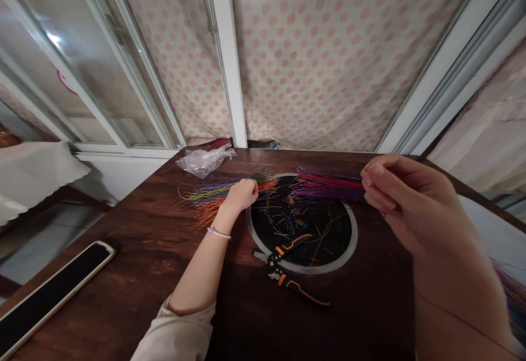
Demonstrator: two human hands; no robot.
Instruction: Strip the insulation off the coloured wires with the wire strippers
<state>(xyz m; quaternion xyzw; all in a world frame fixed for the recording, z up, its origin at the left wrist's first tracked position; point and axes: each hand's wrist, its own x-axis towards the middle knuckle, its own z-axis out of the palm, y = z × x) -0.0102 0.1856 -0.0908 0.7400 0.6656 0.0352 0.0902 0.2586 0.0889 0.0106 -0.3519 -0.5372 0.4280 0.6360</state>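
My left hand [243, 192] is closed over the right part of a bundle of thin blue, yellow and orange wires [213, 196]; whatever its fingers hold is hidden. Higher and closer to the camera, my right hand [405, 202] has its thumb and fingers pinched together, and I cannot make out anything between them. Behind it lies a bundle of red and purple wires [329, 185]. Both bundles reach over a round black mat [302, 221] with a grey rim, scattered with short wire scraps. Wire strippers [274, 262] with black and orange handles lie spread at the mat's near edge.
A crumpled clear plastic bag [204, 159] lies at the back of the dark wooden table [156, 262]. At the left edge rests a long black device with a pale frame [53, 301]. More coloured wires [512, 295] show at the far right, beside a white surface [485, 218].
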